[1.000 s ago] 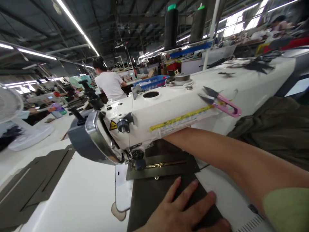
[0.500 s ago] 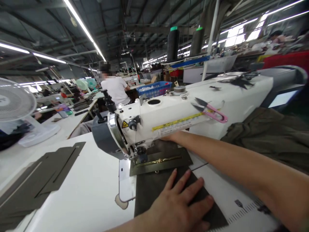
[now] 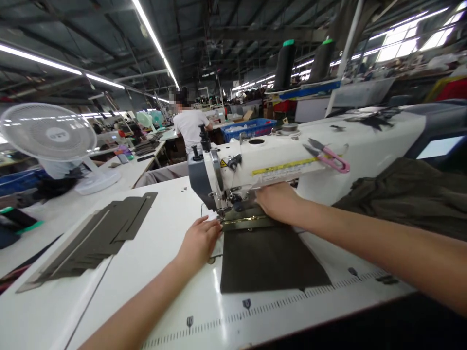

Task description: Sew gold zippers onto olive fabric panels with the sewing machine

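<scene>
A dark olive fabric panel point(image 3: 270, 260) lies flat under the head of a white sewing machine point(image 3: 280, 163). Across its far edge runs a green strip with a gold-toned zipper point(image 3: 242, 220), partly under the presser foot. My left hand point(image 3: 200, 238) rests at the left end of that strip, close to the needle, fingers stretched out and together. Beneath the machine arm, my right hand point(image 3: 279, 200) lies on the fabric behind the zipper; its fingertips are hidden, so its grip cannot be made out.
Pink-handled thread snips point(image 3: 330, 158) lie on the machine arm. A stack of olive cut pieces point(image 3: 105, 233) sits at left, near a white fan point(image 3: 54, 133). Bunched dark fabric point(image 3: 404, 194) is at right. A person in a white shirt point(image 3: 190, 127) sits ahead, beside a blue basket point(image 3: 251, 127).
My left hand has gone from lying spread on the near fabric to the left end of the zipper strip. My right hand stays under the machine arm. The view has shifted left and down.
</scene>
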Tool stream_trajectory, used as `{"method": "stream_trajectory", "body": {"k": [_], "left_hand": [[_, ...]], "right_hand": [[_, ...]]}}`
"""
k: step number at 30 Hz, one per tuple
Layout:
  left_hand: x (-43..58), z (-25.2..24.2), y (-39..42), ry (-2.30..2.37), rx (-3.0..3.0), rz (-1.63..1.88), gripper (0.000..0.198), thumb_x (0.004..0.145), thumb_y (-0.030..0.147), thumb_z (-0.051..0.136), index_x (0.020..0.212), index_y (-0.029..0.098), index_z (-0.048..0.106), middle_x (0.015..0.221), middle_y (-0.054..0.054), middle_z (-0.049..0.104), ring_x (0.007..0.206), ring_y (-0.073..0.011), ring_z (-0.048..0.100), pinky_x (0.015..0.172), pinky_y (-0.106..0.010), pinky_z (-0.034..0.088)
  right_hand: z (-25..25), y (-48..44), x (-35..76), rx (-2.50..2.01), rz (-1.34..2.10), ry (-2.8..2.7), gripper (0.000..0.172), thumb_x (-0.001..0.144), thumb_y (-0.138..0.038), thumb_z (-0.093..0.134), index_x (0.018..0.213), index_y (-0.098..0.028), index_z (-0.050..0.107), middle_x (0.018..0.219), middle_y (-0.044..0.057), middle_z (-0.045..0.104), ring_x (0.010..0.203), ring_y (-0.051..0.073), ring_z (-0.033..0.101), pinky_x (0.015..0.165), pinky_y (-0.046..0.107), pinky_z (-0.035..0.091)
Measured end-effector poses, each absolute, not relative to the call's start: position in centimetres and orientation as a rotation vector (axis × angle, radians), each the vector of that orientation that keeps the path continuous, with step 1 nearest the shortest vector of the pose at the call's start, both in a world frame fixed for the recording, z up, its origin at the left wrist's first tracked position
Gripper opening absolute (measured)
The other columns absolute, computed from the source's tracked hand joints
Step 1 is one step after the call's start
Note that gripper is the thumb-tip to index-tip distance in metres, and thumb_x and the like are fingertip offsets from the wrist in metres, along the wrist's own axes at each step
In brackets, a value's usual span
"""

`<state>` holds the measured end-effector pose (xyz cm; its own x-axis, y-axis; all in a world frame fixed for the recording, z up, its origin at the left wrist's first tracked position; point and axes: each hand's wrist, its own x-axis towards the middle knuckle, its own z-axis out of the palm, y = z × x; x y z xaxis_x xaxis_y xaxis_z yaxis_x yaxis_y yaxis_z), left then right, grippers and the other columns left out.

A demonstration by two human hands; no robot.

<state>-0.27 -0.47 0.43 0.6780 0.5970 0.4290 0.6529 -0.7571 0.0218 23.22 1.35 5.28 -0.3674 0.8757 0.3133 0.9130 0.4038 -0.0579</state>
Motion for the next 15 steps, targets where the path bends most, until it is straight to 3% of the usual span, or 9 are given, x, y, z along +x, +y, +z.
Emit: {"method": "stream_trajectory", "body": {"k": [3, 7, 15], "left_hand": [[0.3, 0.8, -0.3, -1.172, -2.725, -0.628, 0.018, 0.082, 0.007, 0.046, 0.090, 0.014, 0.061, 0.087, -0.005, 0.069, 0.079, -0.0170, 0.064, 0.083, -0.034, 0.048], [0.4, 1.3, -0.3, -1.303, -2.654, -0.681, 0.016, 0.083, 0.009, 0.047, 0.082, 0.015, 0.062, 0.074, -0.003, 0.068, 0.069, -0.0178, 0.062, 0.071, -0.031, 0.048], [0.3, 0.7, -0.8, -1.256, -2.677, -0.637, 0.016, 0.086, 0.013, 0.045, 0.087, 0.017, 0.061, 0.081, -0.003, 0.065, 0.078, -0.0166, 0.060, 0.079, -0.033, 0.043]], "right_hand": [[4.6, -3.2, 20.8, -1.442, -0.172, -2.534, 0.021, 0.085, -0.023, 0.048, 0.076, -0.015, 0.064, 0.078, 0.010, 0.066, 0.073, 0.024, 0.061, 0.068, 0.034, 0.043], [2.7, -4.7, 17.8, -1.491, -0.086, -2.497, 0.021, 0.087, -0.025, 0.044, 0.092, -0.014, 0.062, 0.083, 0.009, 0.067, 0.072, 0.021, 0.062, 0.062, 0.029, 0.043], [0.0, -2.6, 17.0, -1.450, -0.123, -2.450, 0.024, 0.090, -0.025, 0.041, 0.099, -0.017, 0.062, 0.078, 0.006, 0.067, 0.069, 0.019, 0.062, 0.057, 0.027, 0.039]]}}
